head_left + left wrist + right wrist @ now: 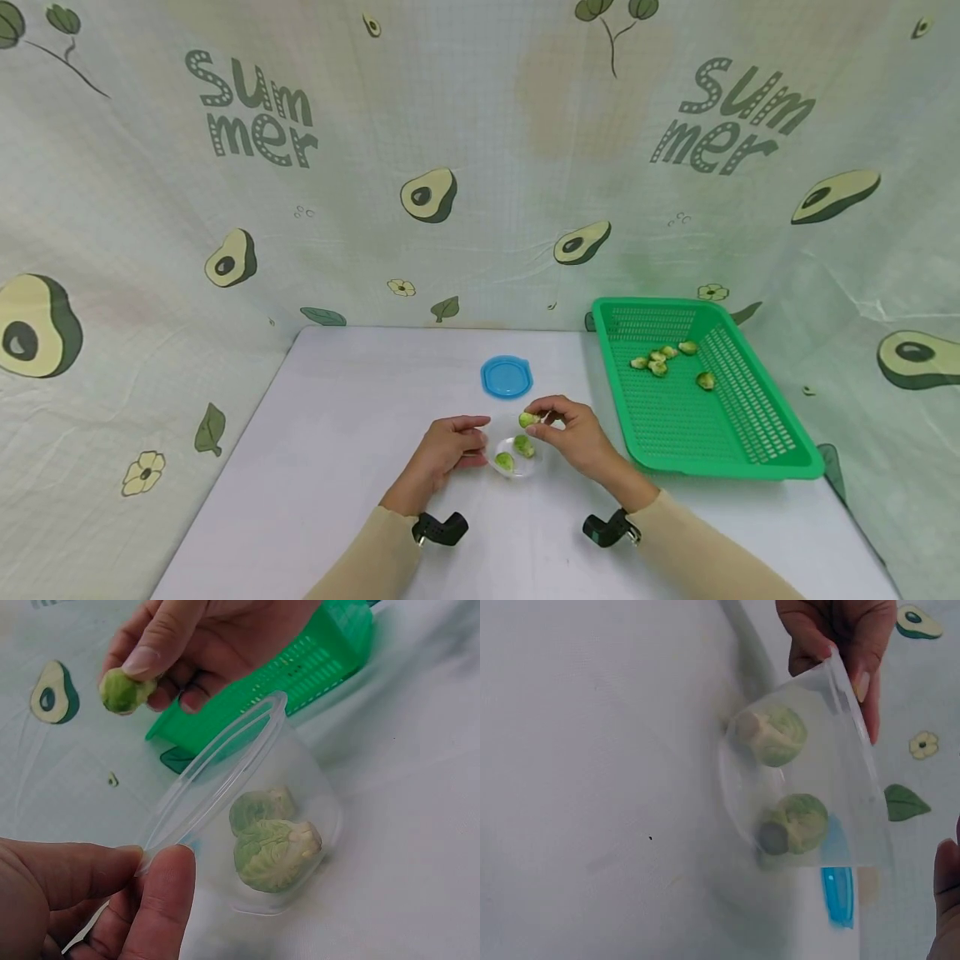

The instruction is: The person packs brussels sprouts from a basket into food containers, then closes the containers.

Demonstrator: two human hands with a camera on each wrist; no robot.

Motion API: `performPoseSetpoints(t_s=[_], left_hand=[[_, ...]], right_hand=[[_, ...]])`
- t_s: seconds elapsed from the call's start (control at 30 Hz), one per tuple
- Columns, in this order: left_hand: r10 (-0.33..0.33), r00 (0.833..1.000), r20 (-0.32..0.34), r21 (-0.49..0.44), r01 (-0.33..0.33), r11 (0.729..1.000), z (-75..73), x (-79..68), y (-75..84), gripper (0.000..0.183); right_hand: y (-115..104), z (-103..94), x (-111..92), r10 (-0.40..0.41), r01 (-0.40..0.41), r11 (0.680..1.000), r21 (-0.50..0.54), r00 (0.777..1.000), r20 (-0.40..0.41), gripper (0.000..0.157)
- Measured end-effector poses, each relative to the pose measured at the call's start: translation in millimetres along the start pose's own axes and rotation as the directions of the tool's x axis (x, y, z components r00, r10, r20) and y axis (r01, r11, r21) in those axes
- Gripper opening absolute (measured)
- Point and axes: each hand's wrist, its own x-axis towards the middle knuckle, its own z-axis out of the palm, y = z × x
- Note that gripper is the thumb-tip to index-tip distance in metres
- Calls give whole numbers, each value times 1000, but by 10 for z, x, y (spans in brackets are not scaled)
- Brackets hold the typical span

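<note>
Green, round sprout [528, 419] pinched mid-frame, my right hand [572, 435] is risking a drop if slackening, left hand [446, 447] gripping the clear, round plastic tub [304, 776].

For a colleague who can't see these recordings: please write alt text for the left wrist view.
The right hand holds a Brussels sprout near the mouth of a clear plastic tub, which the left hand pinches at its rim. Two more sprouts lie inside, with a green basket beyond.
</note>
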Motion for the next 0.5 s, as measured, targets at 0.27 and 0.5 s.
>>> performPoseSetpoints(t_s=[0.27,0.5], left_hand=[[2,1000,0,-2,-2,1000,6,17,-11,41],[18,1000,11,-10,-18,1000,5,20,-27,42]], right_hand=[[73,142,15,73,-71,995,-64,997,35,22],[81,222,46,133,-131,989,-70,991,30,23]])
